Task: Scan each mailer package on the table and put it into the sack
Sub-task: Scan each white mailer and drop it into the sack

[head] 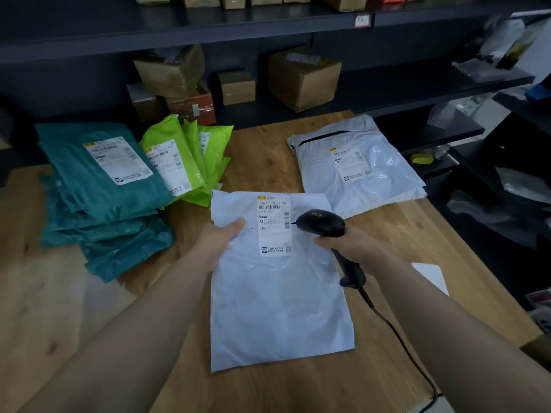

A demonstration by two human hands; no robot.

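Observation:
A white mailer with a shipping label is held up over the wooden table. My left hand grips its left edge, thumb on top. My right hand holds a black corded barcode scanner, its head pointing at the label from the right. A stack of teal mailers lies at the left, green mailers beside it, and a pile of white mailers at the back right. No sack is in view.
Dark shelves with cardboard boxes run behind the table. More shelving with bagged goods stands at the right. The scanner cable trails across the table toward me. A white sheet lies near the right edge.

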